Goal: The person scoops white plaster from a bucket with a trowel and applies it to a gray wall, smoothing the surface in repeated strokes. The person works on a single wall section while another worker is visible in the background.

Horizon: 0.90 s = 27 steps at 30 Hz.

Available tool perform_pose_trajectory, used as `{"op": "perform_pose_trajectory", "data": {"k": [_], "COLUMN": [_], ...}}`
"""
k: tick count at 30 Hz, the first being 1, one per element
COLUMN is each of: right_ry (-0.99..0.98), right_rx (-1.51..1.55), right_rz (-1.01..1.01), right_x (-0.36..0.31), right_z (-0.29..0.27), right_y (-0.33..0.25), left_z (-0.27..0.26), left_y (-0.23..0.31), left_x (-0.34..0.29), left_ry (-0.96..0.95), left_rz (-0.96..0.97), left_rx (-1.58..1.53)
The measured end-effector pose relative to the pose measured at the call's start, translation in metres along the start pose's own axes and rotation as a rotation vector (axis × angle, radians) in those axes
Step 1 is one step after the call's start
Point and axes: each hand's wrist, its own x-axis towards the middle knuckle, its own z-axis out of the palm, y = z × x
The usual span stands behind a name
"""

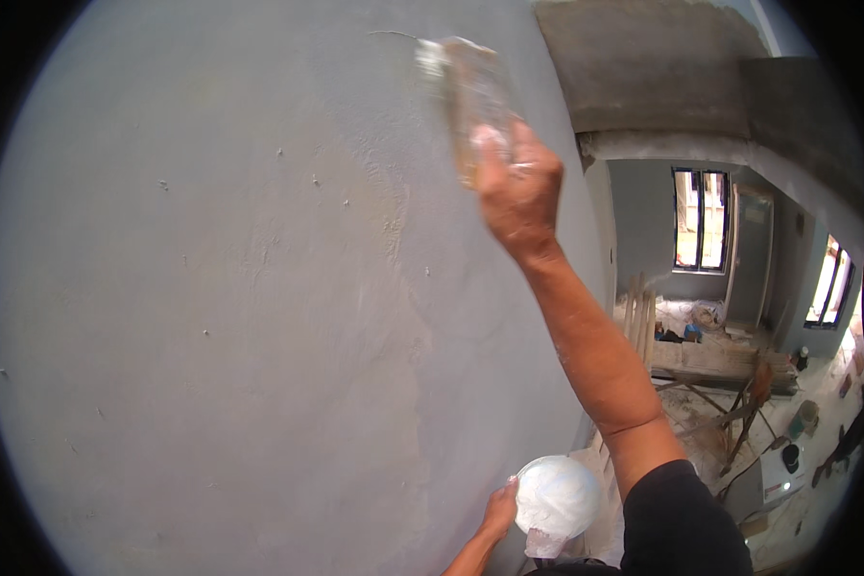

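My right hand [523, 187] is raised at the upper middle, closed around a wide flat plastering trowel [480, 91] smeared by motion. White putty clings to the trowel's left edge, which lies at or very close to the grey wall [211, 240]. Low in the view, my left hand [501, 507] grips the left rim of a round tub [520, 518] filled with white putty [559, 490]. A whitish, putty-coated flat piece [545, 543] sits at the tub's near rim; its kind is unclear. Small lumps and a rough, darker band mark the wall.
To the right, beyond the wall's edge, a room opens with a barred window [701, 219]. Wooden planks [720, 363] rest on a trestle there. A bucket [804, 419] and scattered debris lie on the dusty floor [816, 480].
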Motion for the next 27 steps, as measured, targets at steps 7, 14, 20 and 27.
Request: {"op": "perform_pose_trajectory", "data": {"k": [7,14,20,27], "right_ry": [0.204,0.051,0.152,0.147], "right_rx": [-0.367,-0.282,-0.149,0.009], "right_rz": [-0.049,-0.390,0.360,0.549], "right_x": [0.085,0.016,-0.044,0.029], "right_z": [-0.011,0.011,-0.044,-0.007], "right_y": [0.121,0.092,0.114,0.124], "left_z": [0.005,0.002,0.002,0.003], "left_y": [0.008,-0.024,-0.002,-0.002], "left_x": [-0.005,0.016,0.002,0.004], "left_ry": [-0.004,0.002,-0.086,-0.124], "left_rz": [-0.038,-0.002,0.016,0.045], "left_rx": [-0.004,-0.031,-0.040,-0.077]}}
